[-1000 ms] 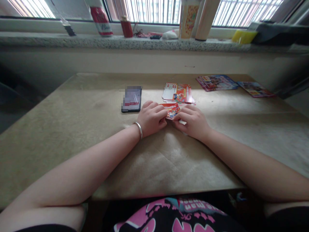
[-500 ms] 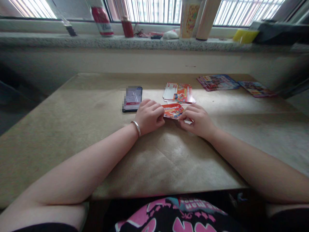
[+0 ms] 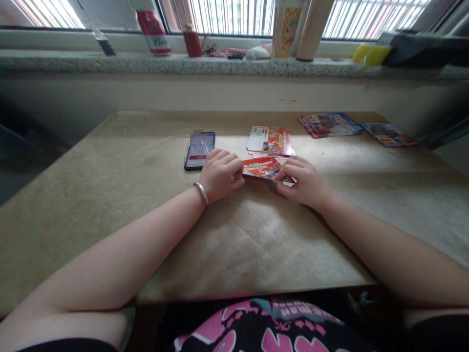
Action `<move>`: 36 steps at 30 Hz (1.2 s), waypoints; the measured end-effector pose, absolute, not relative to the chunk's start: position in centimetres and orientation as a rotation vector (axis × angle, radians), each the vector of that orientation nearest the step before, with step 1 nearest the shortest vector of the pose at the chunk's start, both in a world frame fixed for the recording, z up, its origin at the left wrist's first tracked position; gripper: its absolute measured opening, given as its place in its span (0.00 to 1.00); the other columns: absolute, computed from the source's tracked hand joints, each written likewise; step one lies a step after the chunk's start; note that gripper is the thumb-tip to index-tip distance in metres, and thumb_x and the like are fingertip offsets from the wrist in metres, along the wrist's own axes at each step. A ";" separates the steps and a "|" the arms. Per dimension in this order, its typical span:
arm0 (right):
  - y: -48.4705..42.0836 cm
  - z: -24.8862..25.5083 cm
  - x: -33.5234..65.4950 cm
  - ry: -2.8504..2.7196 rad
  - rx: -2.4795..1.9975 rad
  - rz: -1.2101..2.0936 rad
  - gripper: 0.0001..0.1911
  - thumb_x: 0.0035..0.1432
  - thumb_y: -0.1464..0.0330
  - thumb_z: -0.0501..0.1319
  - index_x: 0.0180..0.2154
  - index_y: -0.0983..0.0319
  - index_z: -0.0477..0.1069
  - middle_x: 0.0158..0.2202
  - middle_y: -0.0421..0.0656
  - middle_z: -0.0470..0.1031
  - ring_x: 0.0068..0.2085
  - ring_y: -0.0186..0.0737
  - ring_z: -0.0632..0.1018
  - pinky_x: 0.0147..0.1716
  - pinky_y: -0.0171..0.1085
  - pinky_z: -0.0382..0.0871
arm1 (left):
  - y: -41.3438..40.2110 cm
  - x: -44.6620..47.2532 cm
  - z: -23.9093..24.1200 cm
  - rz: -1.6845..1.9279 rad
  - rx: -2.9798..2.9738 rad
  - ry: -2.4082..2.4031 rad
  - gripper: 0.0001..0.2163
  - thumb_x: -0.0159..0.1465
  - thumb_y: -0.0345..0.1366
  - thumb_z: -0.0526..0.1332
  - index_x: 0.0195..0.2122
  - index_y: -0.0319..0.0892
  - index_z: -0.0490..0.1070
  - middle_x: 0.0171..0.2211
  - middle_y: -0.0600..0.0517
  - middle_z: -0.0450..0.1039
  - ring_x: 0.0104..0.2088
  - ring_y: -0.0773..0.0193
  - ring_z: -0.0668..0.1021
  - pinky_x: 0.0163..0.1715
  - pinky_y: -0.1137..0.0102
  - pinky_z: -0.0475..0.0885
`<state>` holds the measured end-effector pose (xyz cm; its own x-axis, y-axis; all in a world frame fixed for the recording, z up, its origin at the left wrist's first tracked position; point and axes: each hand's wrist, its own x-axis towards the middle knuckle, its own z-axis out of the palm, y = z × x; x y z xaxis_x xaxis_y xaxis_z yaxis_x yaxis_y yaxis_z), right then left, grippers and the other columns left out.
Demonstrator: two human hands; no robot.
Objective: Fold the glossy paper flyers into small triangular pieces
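Paper in hand: a red card (image 3: 261,167) printed with pictures, held low over the table (image 3: 110,205), about midway across its width and nearer the far edge than the near one.
Left hand: the left hand (image 3: 221,175) is curled, knuckles up, its fingertips pinching the card's left end; a silver bracelet (image 3: 201,192) sits on the wrist.
Right hand: the right hand (image 3: 303,182) is curled as well, thumb and fingers pinching the card's right end.
Stack: more red and white cards (image 3: 270,141) lie just beyond the held one, towards the far edge.
Phone: a dark phone (image 3: 200,149) lies face up with its screen lit, just beyond the left knuckles; whether it touches them I cannot tell.
Far right corner: a fanned pile of colourful booklets (image 3: 330,124), and just beside it, nearer the right edge, a colourful leaflet (image 3: 389,134).
Windowsill: a red can (image 3: 154,32), a small red box (image 3: 192,43), a tall patterned carton (image 3: 285,27) and a yellow sponge (image 3: 370,55) stand beyond the table.
Table cover: creased brown paper, with fold lines near the front edge.
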<state>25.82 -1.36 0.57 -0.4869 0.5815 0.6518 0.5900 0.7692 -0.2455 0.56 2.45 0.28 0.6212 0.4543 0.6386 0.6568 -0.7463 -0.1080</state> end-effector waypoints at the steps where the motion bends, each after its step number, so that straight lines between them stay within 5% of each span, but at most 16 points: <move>1: -1.3 0.6 25.8 -2.204 -0.874 -0.009 0.06 0.51 0.72 0.61 0.26 0.58 0.67 0.24 0.38 0.69 0.29 0.38 0.70 0.33 0.39 0.65 | 2.5 0.6 0.3 -0.863 -2.520 -0.900 0.02 0.53 0.30 0.58 0.26 0.43 0.65 0.28 0.54 0.73 0.32 0.63 0.70 0.40 0.65 0.63; 18: -0.9 0.5 26.9 -2.208 -0.900 0.060 0.06 0.50 0.73 0.60 0.25 0.58 0.65 0.25 0.40 0.69 0.30 0.39 0.70 0.33 0.40 0.65 | 3.6 -0.4 -0.3 -1.097 -2.555 -1.172 0.03 0.55 0.28 0.57 0.27 0.42 0.64 0.27 0.52 0.69 0.30 0.64 0.69 0.34 0.67 0.65; 28: -0.9 0.5 26.6 -2.474 -0.854 0.145 0.02 0.51 0.71 0.61 0.29 0.59 0.72 0.32 0.43 0.75 0.37 0.43 0.73 0.42 0.44 0.66 | 2.5 0.6 -0.1 -0.632 -3.009 -0.557 0.11 0.67 0.38 0.56 0.47 0.49 0.74 0.47 0.52 0.76 0.47 0.61 0.75 0.48 0.64 0.68; 36: -0.5 0.0 27.1 -2.226 -0.920 0.301 0.07 0.57 0.72 0.58 0.34 0.57 0.74 0.39 0.43 0.76 0.45 0.43 0.75 0.49 0.48 0.67 | 2.4 0.4 0.1 -0.661 -3.098 -0.514 0.11 0.65 0.31 0.55 0.41 0.48 0.77 0.43 0.52 0.79 0.43 0.64 0.78 0.47 0.64 0.70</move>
